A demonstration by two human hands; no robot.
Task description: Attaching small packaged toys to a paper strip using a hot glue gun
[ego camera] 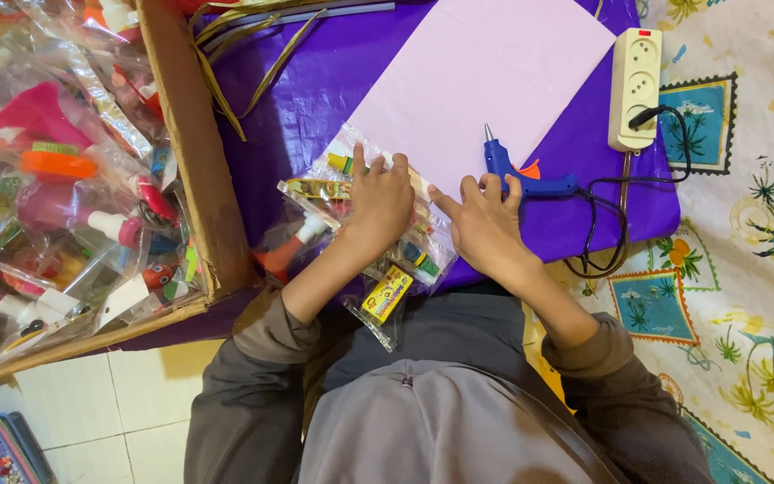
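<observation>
Two hands press down side by side near the front edge of a purple plastic sheet [315, 90] spread over the table. The left hand [380, 202] lies palm down, fingers loosely curled, on a clear crinkly plastic packet of small coloured items [396, 269]; it rests on the packet rather than closing round it, and whether the fingertips pinch the far edge cannot be told. The right hand [485, 220] is flat and open, fingers spread, holding nothing, with its fingertips at the near edge of a pale pink rectangular paper sheet [477, 81] that lies on the purple cover.

Just beyond the right fingertips lies a blue hot glue gun with a metal nozzle [517, 175], its black cord [602, 224] looping to a cream plug strip [635, 85] at the table's right edge. The likely trouble is there: if the gun is hot, a finger sliding forward could meet the nozzle, or the nozzle could mark the plastic cover or the paper. The cord loop could also snag a wrist and drag the gun. The packet overhangs the table edge toward the lap and may slip off if the left hand lifts.

To the left, a brown cardboard box full of similar clear packets of toys [73, 179] stands close by.
</observation>
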